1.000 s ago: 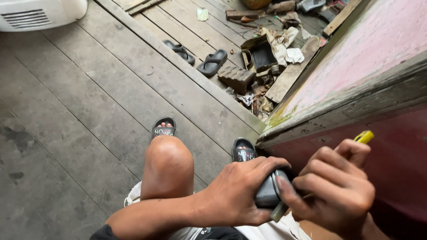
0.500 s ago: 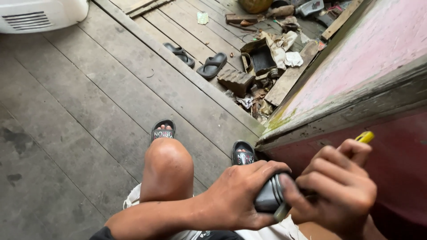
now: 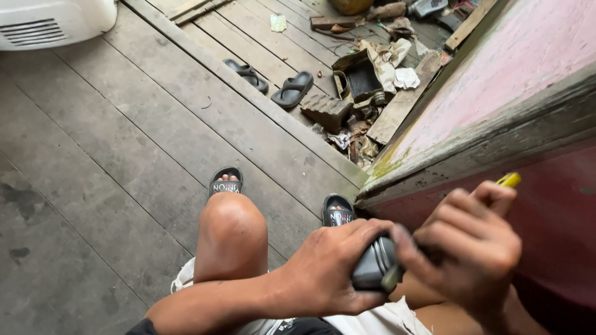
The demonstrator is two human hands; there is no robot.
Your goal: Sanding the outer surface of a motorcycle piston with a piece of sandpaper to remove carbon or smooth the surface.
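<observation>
Dark grey cylinder [image 3: 374, 272]: small, ribbed, held low in the head view above the person's lap, just beside a pink board's edge [image 3: 484, 149].
Left hand [image 3: 332, 270]: fingers curled tight around the cylinder from the left, thumb on top.
Right hand [image 3: 472, 251]: closed in a fist around a yellow-handled tool [image 3: 510, 180]; only the handle tip shows above the knuckles; the thumb touches the cylinder's right end. A pale tip shows at the cylinder's lower right; whether it belongs to the tool cannot be told.
Knee [image 3: 231, 229]: bare, raised, left of the hands.
Sandals [image 3: 226, 183]: black, on the feet, on the plank floor [image 3: 112, 155].
Spare pair of flip-flops [image 3: 292, 90]: farther off, near a heap of scrap wood and rags [image 3: 360, 93].
White appliance [image 3: 53, 22]: top left corner.
</observation>
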